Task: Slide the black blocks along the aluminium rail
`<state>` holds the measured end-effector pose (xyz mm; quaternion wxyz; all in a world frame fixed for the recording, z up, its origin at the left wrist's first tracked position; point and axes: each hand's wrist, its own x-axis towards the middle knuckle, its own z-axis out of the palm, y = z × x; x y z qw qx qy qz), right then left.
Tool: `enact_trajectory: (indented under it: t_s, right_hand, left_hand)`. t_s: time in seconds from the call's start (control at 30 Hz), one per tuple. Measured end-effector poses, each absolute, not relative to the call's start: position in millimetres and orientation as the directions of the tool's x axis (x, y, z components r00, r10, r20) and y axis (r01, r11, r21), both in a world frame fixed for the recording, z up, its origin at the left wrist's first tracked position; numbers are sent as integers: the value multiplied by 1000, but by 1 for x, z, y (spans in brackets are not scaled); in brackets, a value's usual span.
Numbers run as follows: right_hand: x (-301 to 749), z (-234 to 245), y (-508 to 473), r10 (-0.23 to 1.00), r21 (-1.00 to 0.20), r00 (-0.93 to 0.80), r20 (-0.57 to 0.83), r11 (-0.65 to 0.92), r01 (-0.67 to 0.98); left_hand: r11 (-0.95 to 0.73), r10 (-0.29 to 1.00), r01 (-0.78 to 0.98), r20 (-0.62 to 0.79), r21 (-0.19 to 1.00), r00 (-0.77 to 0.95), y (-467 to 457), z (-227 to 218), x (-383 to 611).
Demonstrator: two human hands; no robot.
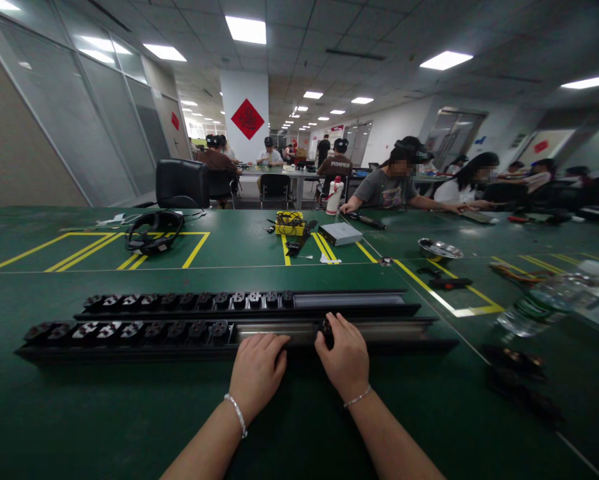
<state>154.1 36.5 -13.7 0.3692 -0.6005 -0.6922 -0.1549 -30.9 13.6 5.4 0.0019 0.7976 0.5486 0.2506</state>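
Observation:
Two long black track rails lie side by side across the green table. The front rail (404,331) carries a row of black, round, socket-like modules (154,330) on its left half. The back rail (349,301) has a similar row reaching past its middle. My left hand (259,367) rests at the middle of the front rail, its fingers curled over the edge just right of the last module. Farther right, my right hand (345,353) grips one dark module (326,328) at the channel; fingers partly hide it. Whether this module touches the channel floor, I cannot tell.
Behind the rails are a black headset (154,233), a yellow block with black cable (289,223), and a grey-white box (340,233). To the right are a metal bowl (440,250) and a plastic bottle (529,310). A person (394,187) sits across the table.

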Motion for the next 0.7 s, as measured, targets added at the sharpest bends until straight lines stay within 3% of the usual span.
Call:
enact_trajectory:
  t_s: [0.7]
  right_hand:
    - [156,-16,36,708,-211,-8,707,221,952]
  left_hand:
    - [-402,869,881,406,251,282,14,5,-31]
